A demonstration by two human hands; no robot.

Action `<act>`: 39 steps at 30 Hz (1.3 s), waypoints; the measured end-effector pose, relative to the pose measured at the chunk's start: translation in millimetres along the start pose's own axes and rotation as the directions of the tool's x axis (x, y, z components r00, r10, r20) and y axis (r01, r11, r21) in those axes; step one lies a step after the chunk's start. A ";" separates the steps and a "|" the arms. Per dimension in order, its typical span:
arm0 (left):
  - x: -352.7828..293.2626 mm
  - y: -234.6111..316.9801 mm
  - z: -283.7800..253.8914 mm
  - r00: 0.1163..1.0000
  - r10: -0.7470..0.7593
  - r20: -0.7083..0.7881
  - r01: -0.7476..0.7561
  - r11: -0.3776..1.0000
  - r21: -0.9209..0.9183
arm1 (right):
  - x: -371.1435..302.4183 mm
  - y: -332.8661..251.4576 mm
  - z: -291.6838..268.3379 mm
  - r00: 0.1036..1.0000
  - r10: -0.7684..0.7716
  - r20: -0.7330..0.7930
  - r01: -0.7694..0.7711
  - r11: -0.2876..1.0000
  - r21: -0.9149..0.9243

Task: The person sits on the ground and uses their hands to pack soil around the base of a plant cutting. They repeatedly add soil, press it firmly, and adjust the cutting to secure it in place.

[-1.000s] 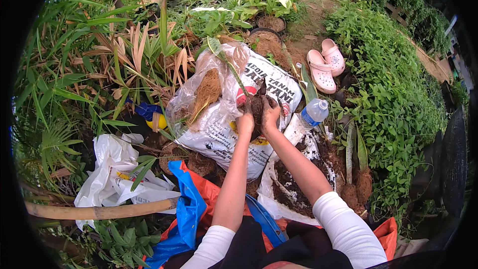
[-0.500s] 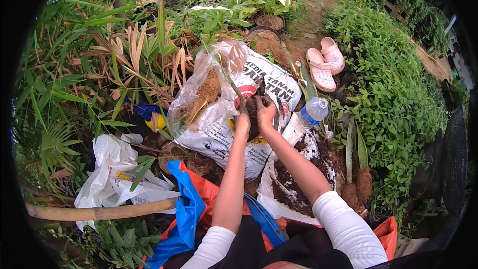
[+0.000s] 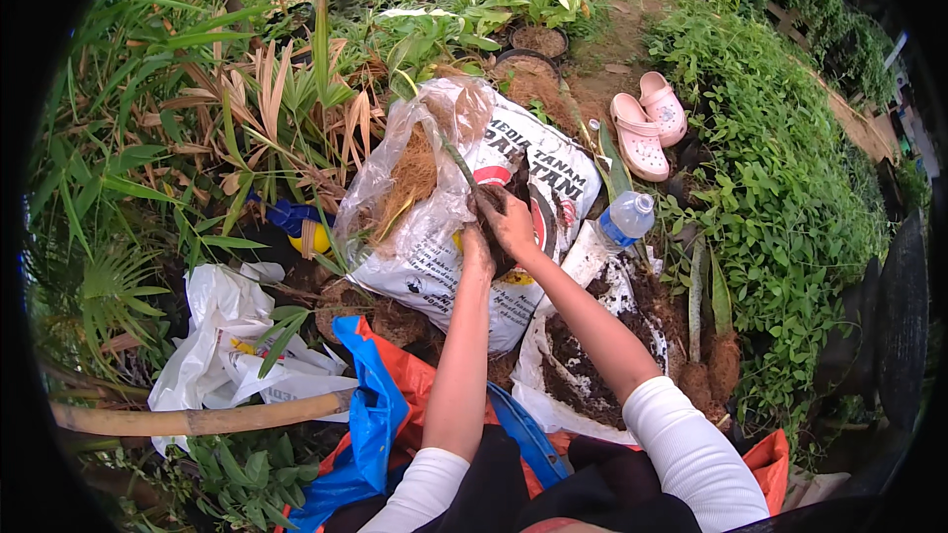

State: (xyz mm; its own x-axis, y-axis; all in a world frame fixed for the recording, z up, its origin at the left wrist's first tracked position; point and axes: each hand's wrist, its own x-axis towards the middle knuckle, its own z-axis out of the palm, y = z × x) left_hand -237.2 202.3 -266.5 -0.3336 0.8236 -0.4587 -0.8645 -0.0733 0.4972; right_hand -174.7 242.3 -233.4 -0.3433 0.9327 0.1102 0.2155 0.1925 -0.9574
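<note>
Over a white printed planting-soil bag (image 3: pixel 568 163), both of my hands are closed round a dark, soil-covered root ball (image 3: pixel 501 261). A long, narrow green leaf (image 3: pixel 456 160) rises from it, slanting up and to the left. My left hand (image 3: pixel 476 249) cups the lower left side, its fingers partly hidden. My right hand (image 3: pixel 510 221) presses the upper right side near the base of the leaf. Just left of my hands lies a clear plastic bag (image 3: pixel 360 202) holding brown coconut fibre (image 3: pixel 413 176).
At right stand a water bottle (image 3: pixel 627 218), an opened white sack (image 3: pixel 533 375) of dark soil and leafy cuttings with fibre-wrapped bases (image 3: pixel 724 365). Pink clogs (image 3: pixel 642 138) lie farther off. A bamboo pole (image 3: pixel 197 421), crumpled white plastic (image 3: pixel 212 336) and blue-orange tarp (image 3: pixel 370 405) are nearer left.
My right hand has shifted up and left over the root ball towards the leaf base. My left hand has dropped slightly lower on it.
</note>
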 end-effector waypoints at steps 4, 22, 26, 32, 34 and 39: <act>0.2 -4.0 -1.7 0.990 0.144 -0.007 -0.142 0.983 0.112 | -1.3 6.4 -3.1 1.000 -0.014 0.008 0.015 0.996 -0.090; 17.2 -14.8 -7.8 0.961 0.262 -0.087 -0.218 0.915 0.340 | -3.2 26.7 -10.0 0.929 0.369 -0.015 -0.287 0.749 0.597; 9.7 -23.2 -11.2 0.953 0.289 -0.093 -0.246 0.914 0.323 | -13.4 25.7 -12.2 0.980 0.112 -0.164 -0.074 0.972 0.221; -3.0 -23.1 3.8 0.905 0.422 -0.050 -0.370 0.839 0.399 | -8.8 20.5 -2.6 0.958 0.282 0.043 -0.261 0.805 0.533; -10.5 -19.6 11.0 0.911 0.411 -0.040 -0.304 0.731 0.611 | -8.4 15.5 -4.5 0.966 0.259 0.001 -0.205 0.762 0.614; -42.3 -13.8 40.0 0.951 0.305 -0.055 -0.288 0.936 0.203 | -13.0 -27.2 -29.7 0.949 0.289 -0.125 -0.142 0.748 0.649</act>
State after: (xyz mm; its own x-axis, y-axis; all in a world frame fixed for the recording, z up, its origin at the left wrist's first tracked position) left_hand -196.1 191.0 -224.5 -0.6015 0.7299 -0.3249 -0.6365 -0.1920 0.7470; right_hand -149.0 234.0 -200.8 -0.1490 0.9791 -0.1382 -0.3831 -0.1860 -0.9048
